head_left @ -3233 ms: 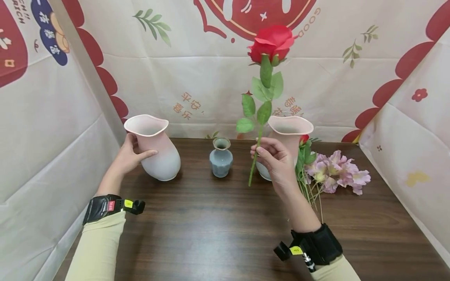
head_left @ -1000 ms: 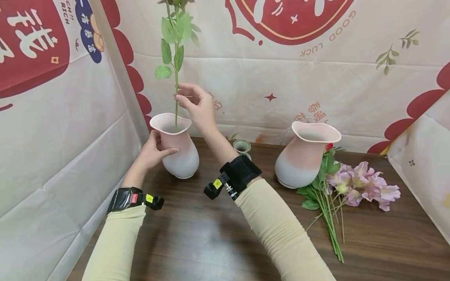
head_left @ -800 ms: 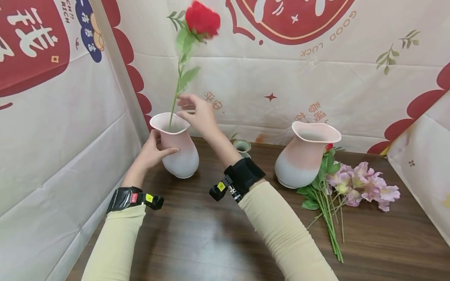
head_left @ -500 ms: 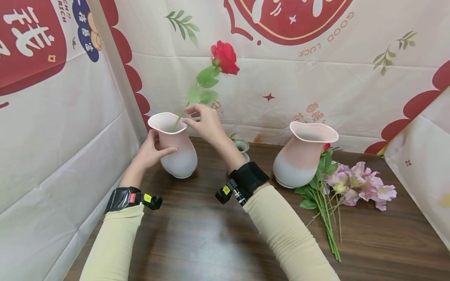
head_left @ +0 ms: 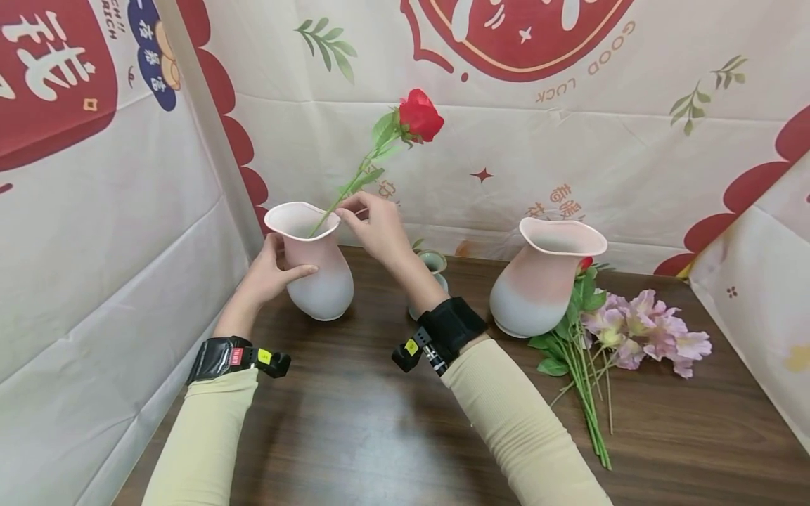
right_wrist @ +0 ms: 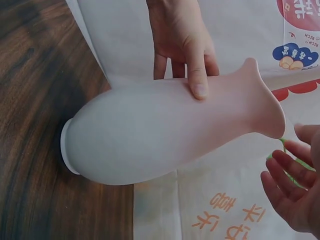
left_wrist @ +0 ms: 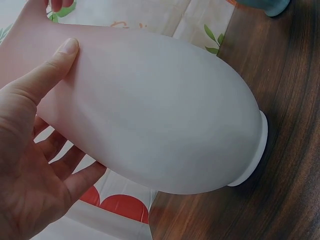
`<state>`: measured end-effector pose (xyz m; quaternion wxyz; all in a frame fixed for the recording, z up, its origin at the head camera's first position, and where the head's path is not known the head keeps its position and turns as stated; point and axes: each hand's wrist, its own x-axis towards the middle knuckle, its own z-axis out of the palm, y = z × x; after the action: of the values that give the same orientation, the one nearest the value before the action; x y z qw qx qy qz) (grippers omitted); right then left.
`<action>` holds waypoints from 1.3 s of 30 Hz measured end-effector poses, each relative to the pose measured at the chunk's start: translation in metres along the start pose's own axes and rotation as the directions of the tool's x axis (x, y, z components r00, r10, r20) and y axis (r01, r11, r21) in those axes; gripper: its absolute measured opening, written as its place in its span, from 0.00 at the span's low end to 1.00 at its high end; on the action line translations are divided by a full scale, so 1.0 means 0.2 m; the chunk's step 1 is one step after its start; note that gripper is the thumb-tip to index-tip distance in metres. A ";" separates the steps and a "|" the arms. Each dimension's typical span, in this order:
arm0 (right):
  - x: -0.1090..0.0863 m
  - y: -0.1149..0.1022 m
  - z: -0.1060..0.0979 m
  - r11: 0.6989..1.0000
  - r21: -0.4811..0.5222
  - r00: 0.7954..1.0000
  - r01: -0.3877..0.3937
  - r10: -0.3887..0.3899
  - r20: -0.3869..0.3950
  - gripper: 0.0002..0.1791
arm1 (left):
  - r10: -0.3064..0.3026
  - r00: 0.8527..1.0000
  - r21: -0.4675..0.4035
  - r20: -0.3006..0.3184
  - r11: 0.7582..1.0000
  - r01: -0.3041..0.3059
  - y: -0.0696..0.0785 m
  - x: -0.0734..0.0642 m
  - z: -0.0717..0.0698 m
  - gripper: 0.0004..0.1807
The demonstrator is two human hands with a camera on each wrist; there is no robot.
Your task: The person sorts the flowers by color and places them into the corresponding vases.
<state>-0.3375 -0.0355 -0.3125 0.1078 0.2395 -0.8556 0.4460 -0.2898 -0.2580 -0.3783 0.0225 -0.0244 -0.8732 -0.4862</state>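
Note:
My left hand (head_left: pixel 262 277) grips the neck of the left pink-and-white vase (head_left: pixel 321 284), thumb across its front and fingers behind. The vase stands on the table, its wavy mouth upward. A red rose (head_left: pixel 420 117) leans out of the mouth to the right, its stem against the rim and its lower end hidden inside. At the right side of that rim is my right hand (head_left: pixel 380 226), thumb and index finger beside the stem. The right wrist view shows the right hand's fingers (right_wrist: pixel 280 185) loosely bent and apart from the thumb, with a bit of green behind them.
A second pink-and-white vase (head_left: pixel 534 288) stands to the right. Beside it lie pink-purple flowers (head_left: pixel 652 330) and green stems (head_left: pixel 585 393) with a red bloom partly hidden. My right forearm partly covers a small blue-green vase (head_left: pixel 434 263). Printed cloth (head_left: pixel 569 154) encloses the wooden table (head_left: pixel 354 422).
The right hand carried the rose leftward from the right vase and lowered its stem into the left vase. The rose then tipped right against the rim, and the hand's grip loosened. The left hand stayed on the vase.

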 end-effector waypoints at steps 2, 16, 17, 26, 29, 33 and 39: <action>0.00 0.01 0.01 0.999 0.034 0.999 -0.032 0.033 -0.031 0.13 | 0.004 1.000 0.004 -0.003 1.000 -0.004 0.00 0.00 0.00 0.52; 0.04 0.04 0.05 0.722 0.592 0.926 -0.359 0.357 0.126 0.26 | 0.011 1.000 -0.010 -0.008 1.000 -0.011 -0.01 0.01 0.01 0.49; 0.04 0.04 0.06 0.702 0.606 0.920 -0.373 0.364 0.144 0.27 | 0.011 1.000 -0.011 -0.009 1.000 -0.011 -0.01 0.01 0.01 0.49; 0.06 0.02 0.08 0.525 0.767 0.913 -0.369 0.361 0.192 0.30 | 0.019 1.000 -0.005 -0.016 1.000 -0.019 -0.01 0.02 0.01 0.48; 0.07 0.00 0.08 0.523 0.778 0.917 -0.349 0.360 0.170 0.30 | 0.015 1.000 0.004 -0.013 1.000 -0.015 -0.01 0.02 0.01 0.49; 0.07 -0.02 0.08 0.558 0.764 0.928 -0.326 0.343 0.145 0.29 | 0.006 1.000 0.008 -0.008 1.000 -0.006 -0.01 0.02 0.00 0.50; 0.08 -0.06 0.08 0.612 0.729 0.940 -0.306 0.315 0.130 0.25 | 0.005 1.000 0.008 -0.005 1.000 -0.005 -0.02 0.02 0.00 0.50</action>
<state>-0.3444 -0.0595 -0.3082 -0.0725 0.1080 -0.6282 0.7671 -0.2934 -0.2604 -0.3806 0.0260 -0.0253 -0.8750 -0.4827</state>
